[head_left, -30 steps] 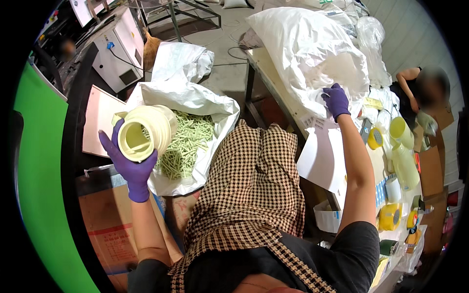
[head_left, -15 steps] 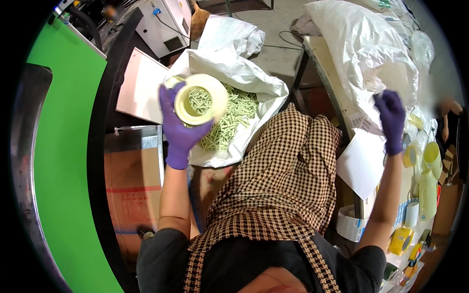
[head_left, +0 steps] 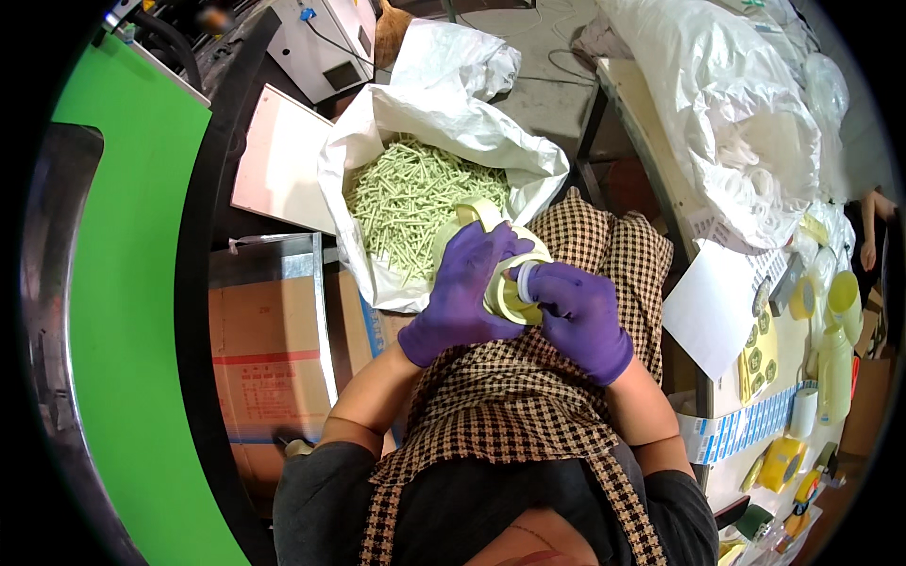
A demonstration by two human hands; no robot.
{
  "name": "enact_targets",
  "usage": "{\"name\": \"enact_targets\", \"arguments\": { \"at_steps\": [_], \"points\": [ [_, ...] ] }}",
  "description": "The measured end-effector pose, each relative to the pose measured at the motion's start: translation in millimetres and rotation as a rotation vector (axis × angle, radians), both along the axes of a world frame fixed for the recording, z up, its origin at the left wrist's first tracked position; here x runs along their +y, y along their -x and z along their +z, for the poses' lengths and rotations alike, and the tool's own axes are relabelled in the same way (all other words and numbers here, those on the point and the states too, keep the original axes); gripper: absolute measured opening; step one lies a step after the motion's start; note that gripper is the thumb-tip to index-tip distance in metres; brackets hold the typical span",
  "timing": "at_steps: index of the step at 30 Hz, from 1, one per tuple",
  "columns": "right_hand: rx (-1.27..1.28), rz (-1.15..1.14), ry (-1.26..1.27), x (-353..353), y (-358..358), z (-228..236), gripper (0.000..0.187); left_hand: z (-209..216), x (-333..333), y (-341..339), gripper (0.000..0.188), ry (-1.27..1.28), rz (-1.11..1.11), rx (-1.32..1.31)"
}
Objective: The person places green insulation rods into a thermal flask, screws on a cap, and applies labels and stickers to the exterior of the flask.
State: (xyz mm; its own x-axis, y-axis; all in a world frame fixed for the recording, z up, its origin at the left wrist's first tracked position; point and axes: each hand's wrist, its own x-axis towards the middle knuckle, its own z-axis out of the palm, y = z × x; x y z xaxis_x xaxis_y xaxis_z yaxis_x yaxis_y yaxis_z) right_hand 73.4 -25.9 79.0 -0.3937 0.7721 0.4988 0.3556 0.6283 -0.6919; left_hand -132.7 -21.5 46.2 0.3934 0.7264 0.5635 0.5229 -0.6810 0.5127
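My gloved left hand (head_left: 464, 288) is wrapped around a pale yellow plastic jug (head_left: 517, 313), which is tilted with its round opening toward me above my lap. Its looped handle sticks out on the far side. At the opening, my gloved right hand (head_left: 583, 316) pinches a small white ring-shaped piece (head_left: 525, 282); whether it touches the jug's rim I cannot tell. Just beyond and to the left, an open white sack (head_left: 453, 111) holds a heap of short pale green sticks (head_left: 415, 193). My fingers hide part of the jug's body.
On the right, a table carries a big translucent plastic bag (head_left: 764, 170) of white pieces, a white paper sheet (head_left: 710, 307), yellow-green containers (head_left: 834, 373) and tape rolls (head_left: 781, 464). To the left are a cardboard box (head_left: 264, 368), a pale panel (head_left: 283, 165) and a green surface (head_left: 132, 311).
My left hand has brought the jug from over the sack toward my lap. My right hand has come from the bag on the table to the jug's opening, now with a white ring-shaped piece.
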Motion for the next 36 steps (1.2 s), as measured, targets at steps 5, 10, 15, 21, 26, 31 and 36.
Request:
{"name": "enact_targets", "arguments": {
  "at_steps": [5, 10, 15, 21, 26, 31, 36],
  "points": [
    [-0.013, -0.020, 0.073, -3.9, 2.1, -1.3, 0.026, 4.3, 2.4, 1.2, 0.121, 0.154, -0.040, -0.055],
    [-0.323, -0.162, 0.092, -7.2, 14.6, -5.0, 0.021, 9.5, 1.4, -8.7, 0.105, -0.065, -0.041, 0.037],
    [-0.324, -0.208, 0.050, -14.7, 21.6, -11.5, 0.012, 4.3, 0.2, -9.8, 0.091, 0.015, -0.013, -0.060],
    [-0.274, 0.030, 0.215, -7.1, -10.7, -22.4, 0.017, 8.4, 5.8, -26.9, 0.092, 0.061, -0.029, 0.024],
    [-0.043, 0.043, 0.016, -14.5, -6.1, -63.7, 0.033, -10.3, 13.3, -39.5, 0.082, -0.077, 0.043, 0.316],
    [0.140, -0.009, -0.001, -61.6, -66.4, -45.9, 0.039, 21.7, 9.3, -58.4, 0.068, -0.283, -0.197, 0.342],
    [-0.178, -0.821, -0.091, -179.8, -202.3, -60.6, 0.039, -6.6, -38.0, -55.5, 0.023, -0.461, -0.388, 0.614]
  ]
}}
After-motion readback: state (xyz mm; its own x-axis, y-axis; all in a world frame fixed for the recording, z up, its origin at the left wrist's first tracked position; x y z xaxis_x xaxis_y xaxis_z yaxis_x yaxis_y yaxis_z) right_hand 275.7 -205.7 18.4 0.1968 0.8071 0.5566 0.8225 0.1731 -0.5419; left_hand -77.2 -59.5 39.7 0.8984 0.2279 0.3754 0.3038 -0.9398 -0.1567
